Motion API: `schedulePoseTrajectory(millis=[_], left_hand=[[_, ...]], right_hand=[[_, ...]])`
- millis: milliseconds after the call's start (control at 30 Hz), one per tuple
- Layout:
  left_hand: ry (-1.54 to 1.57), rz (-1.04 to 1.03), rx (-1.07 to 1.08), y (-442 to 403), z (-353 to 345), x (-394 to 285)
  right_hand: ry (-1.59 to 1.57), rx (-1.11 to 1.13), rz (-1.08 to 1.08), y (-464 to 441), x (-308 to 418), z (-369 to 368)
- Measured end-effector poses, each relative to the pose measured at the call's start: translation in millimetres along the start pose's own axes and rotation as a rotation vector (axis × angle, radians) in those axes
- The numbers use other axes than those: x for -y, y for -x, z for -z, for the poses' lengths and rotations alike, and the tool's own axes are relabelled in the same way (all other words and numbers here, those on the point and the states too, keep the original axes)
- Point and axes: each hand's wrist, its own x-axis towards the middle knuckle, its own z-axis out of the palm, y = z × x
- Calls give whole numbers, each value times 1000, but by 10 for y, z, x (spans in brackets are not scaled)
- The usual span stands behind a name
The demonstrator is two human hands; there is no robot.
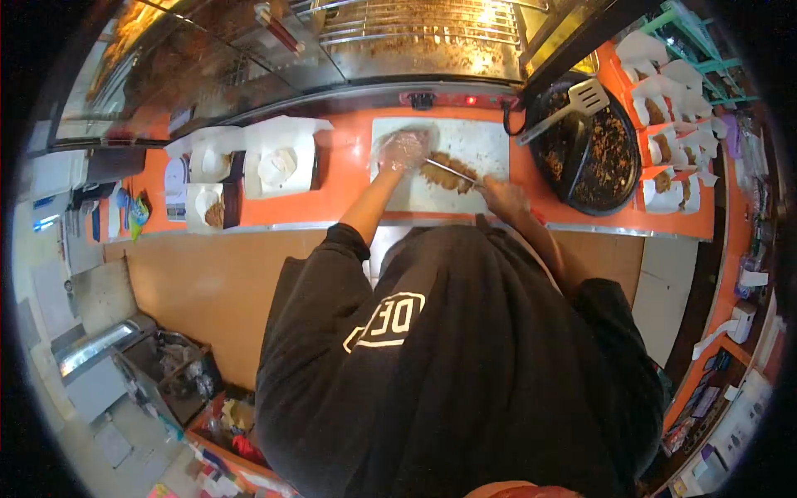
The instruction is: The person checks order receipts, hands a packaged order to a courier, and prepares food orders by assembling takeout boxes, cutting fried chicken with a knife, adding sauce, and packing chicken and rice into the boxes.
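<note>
item, right hand (pixel 505 197): bare, fingers closed round a knife handle. item, knife (pixel 455 172): slim blade, running from the right hand toward the left hand, lying over the food.

item, left hand (pixel 404 149): in a clear plastic glove, blurred; whether it pinches the food, presses it or hangs just above cannot be told. blade tip just beside the glove.

item, browned food (pixel 448 176): chopped-looking heap, between the two hands, on the white board (pixel 486 137) under them. work in hand, by judgement: cutting the food into smaller pieces.

item, orange counter (pixel 344 166): under the board, bare directly left of the left hand. item, open paper boxes (pixel 281 170): farther left of that hand, pale contents in some.

item, black pan (pixel 610 158): beyond the right hand, to its right, with brown crumbs; slotted spatula (pixel 550 124) across its rim. item, filled paper boxes (pixel 664 192): right of the pan, farthest from the right hand.

notes for good handling, as judged: left fingertips curled back from the edge; heap gathered close before each stroke; tip kept low on the board, heel rocked by the right hand; even strokes; loose bits swept inward.
</note>
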Motion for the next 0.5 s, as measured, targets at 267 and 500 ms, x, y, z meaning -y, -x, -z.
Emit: schedulePoseTrajectory(millis=[267, 500], left_hand=[[-122, 87, -123, -114, 39, -20], [20, -235, -621, 25, 844, -511]], right_hand=[[15, 148, -98, -140, -19, 208], [-152, -5, 4, 158, -186, 356]])
